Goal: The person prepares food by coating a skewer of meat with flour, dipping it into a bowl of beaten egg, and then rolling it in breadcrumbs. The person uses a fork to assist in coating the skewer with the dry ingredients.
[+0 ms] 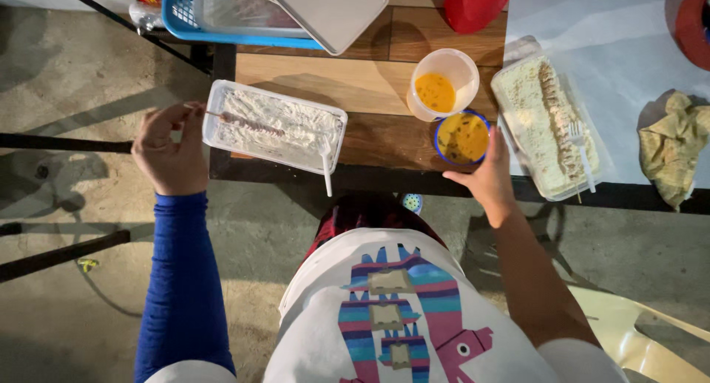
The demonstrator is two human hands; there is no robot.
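While pinching skewer, left hand; right hand fingers gripping bowl; fingertips hidden.

Two hands are seen: the left hand and the right hand. Two rectangular clear plastic containers are counted, a flour container and a breadcrumb container. Two white plastic forks are present, one fork in the flour, another fork in the crumbs. One skewer, one clear cup of beaten egg, one blue-rimmed bowl, one blue basket, one metal tray and one crumpled cloth are counted.
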